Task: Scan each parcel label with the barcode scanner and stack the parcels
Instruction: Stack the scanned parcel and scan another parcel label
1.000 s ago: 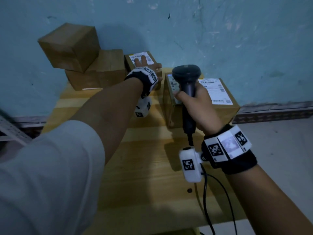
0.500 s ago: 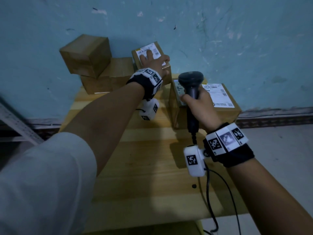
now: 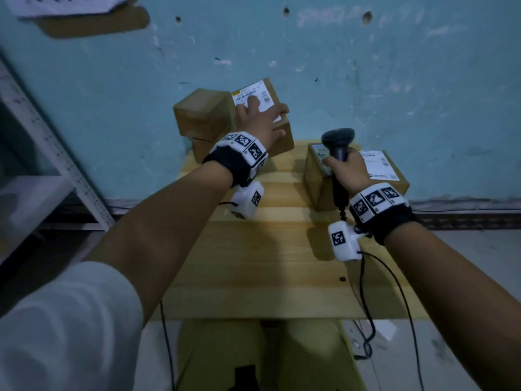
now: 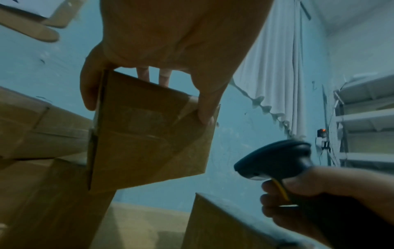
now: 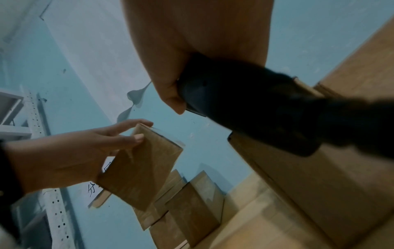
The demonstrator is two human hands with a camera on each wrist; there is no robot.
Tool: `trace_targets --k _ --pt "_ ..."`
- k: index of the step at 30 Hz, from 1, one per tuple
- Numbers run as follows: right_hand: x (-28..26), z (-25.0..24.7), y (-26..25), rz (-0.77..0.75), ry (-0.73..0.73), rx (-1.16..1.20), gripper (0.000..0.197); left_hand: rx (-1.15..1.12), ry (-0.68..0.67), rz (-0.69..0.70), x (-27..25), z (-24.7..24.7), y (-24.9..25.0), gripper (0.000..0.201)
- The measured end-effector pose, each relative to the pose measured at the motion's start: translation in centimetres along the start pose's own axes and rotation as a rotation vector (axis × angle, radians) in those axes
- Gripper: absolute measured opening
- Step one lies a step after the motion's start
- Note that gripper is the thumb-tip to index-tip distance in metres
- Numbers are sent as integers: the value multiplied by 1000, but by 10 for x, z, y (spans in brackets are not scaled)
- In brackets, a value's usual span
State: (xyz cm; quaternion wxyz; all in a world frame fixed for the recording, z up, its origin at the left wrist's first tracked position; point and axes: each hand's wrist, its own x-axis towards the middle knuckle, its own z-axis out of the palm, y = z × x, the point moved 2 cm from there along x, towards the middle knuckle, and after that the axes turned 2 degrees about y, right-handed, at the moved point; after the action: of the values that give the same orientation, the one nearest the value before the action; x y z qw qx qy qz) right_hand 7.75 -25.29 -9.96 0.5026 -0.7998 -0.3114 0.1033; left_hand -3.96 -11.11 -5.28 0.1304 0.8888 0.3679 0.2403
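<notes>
We hold a small parcel (image 3: pixel 260 114) in our left hand (image 3: pixel 260 122), lifted clear of the wooden surface (image 3: pixel 253 249) and tilted, its white label (image 3: pixel 252 97) facing up. It hangs just beside the stack at the back left. Our fingers (image 4: pixel 205 107) are spread over the top face, with the thumb on one side wall and the others wrapped over the opposite edge, so the box is clamped across its width. It looks light, since one hand carries it, and the cardboard seems stiff enough to take this squeeze without buckling. The taped faces may be a little slick, so gripping across two opposite walls, as here, seems the safest hold. Our fingertips partly cover the label and would need to slide clear for a read.

Our right hand (image 3: pixel 348 172) is wrapped around the handle of the barcode scanner (image 3: pixel 338 142), one finger at its yellow trigger (image 4: pixel 281 189) in the left wrist view.

By count, we see one scanner and four parcels. One is in hand. One larger labelled parcel (image 3: pixel 355 176) rests on the surface at the right. Two plain ones are stacked at the back left, the upper box (image 3: pixel 201 111) on a lower box (image 3: pixel 204 146).
</notes>
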Motion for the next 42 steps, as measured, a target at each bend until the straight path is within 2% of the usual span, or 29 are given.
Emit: trace_targets --k 2,6,8,13,19,25,27,31,34,36,39,42 --pt "-7 2 -7 8 -7 26 33 -21 -18 -9 -21 -10 -2 38" --pt "-28 8 -24 -15 -43 55 14 10 -67 -12 -69 -7 -11 38" --pt "-39 14 -31 -7 -83 77 11 14 -132 -50 -92 0 -16 39" --pt "-60 41 -32 69 -207 197 19 80 -264 -74 -134 13 -26 41" --pt "-78 67 -21 164 -295 222 16 130 -355 -88 -157 23 -27 45" --pt "-81 77 -13 181 -338 209 20 91 -394 -110 -152 24 -30 51" --pt "-75 79 -9 186 -337 203 18 -5 -377 -191 -145 21 -38 60" --pt "-65 81 -2 198 -345 194 22 -235 -226 -468 -122 5 -66 76" --pt "-63 81 2 236 -329 249 7 -452 -289 -692 -111 5 -92 82" --pt "-62 81 3 268 -313 311 8 -579 -356 -739 -113 7 -99 79" --pt "-61 84 3 309 -342 358 7 -601 -441 -751 -117 17 -105 76" --pt "-60 89 3 285 -378 305 11 -652 -443 -739 -119 27 -104 66"
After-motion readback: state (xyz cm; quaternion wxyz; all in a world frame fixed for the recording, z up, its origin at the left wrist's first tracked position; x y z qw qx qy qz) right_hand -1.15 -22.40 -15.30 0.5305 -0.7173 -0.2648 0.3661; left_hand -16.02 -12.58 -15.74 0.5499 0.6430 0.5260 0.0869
